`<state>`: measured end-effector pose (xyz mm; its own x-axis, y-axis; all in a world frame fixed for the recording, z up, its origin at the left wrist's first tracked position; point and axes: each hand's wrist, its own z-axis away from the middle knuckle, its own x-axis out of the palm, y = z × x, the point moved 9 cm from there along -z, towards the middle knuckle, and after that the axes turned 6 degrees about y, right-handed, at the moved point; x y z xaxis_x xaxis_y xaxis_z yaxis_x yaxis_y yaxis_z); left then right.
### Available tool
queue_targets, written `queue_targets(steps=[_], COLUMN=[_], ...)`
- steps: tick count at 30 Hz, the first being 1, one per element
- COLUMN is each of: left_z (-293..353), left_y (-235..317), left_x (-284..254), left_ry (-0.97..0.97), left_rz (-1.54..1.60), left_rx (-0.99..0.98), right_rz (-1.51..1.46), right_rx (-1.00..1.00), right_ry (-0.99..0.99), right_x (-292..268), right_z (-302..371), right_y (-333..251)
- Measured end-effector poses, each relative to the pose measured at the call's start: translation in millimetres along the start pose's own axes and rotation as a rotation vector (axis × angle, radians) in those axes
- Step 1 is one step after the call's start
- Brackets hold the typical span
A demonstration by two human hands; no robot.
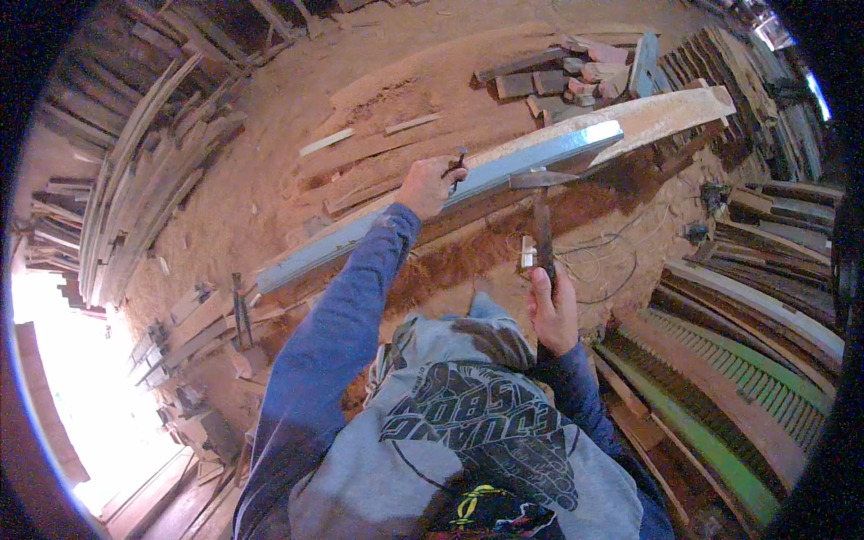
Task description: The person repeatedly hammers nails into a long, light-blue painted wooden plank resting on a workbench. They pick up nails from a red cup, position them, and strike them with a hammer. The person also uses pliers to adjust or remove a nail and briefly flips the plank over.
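My left hand (430, 186) pinches a small dark nail (458, 166) upright against a long pale-blue painted wooden beam (468, 184) that runs from lower left to upper right. My right hand (552, 310) grips the handle of a hammer (543, 216), whose metal head rests near the beam's edge, just right of the left hand. A broad pale plank (657, 117) lies behind the blue beam. Both sleeves are blue, and a grey printed vest covers my chest below.
Sawdust and reddish earth cover the ground (270, 135). Stacked planks (135, 171) line the left side, short wood offcuts (567, 76) lie at the back, green and brown slatted frames (747, 378) lean at the right. Thin cables (612, 261) trail near the beam.
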<state>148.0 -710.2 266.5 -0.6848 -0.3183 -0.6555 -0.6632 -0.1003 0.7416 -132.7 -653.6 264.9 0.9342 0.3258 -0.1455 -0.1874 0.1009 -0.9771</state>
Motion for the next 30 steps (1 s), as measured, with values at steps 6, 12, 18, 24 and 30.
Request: queue_targets(steps=[6, 12, 18, 24, 30], left_z=[1.7, -1.2, 2.8, 1.2, 0.0], left_y=[-9.6, -5.4, 12.6, 16.8, 14.1], left_x=[6.9, 20.9, 25.3, 29.4, 32.7], left_ry=[-0.005, -0.151, -0.25, -0.333, -0.33], left_rz=[0.017, 0.018, -0.054, -0.137, -0.075], left_rx=[0.031, 0.169, 0.368, 0.39, 0.396], right_rz=[0.025, 0.325, 0.551, 0.249, 0.718], right_rx=[-0.007, -0.245, -0.288, -0.325, -0.313], right_ry=[0.029, 0.145, 0.016, 0.158, -0.007], right_x=[-4.5, -11.2, 13.8, -25.3, 4.1], right_z=[-2.3, -1.5, -25.0, -12.5, -25.2], right_y=[-2.3, -40.2, -56.9, -85.9, -48.4])
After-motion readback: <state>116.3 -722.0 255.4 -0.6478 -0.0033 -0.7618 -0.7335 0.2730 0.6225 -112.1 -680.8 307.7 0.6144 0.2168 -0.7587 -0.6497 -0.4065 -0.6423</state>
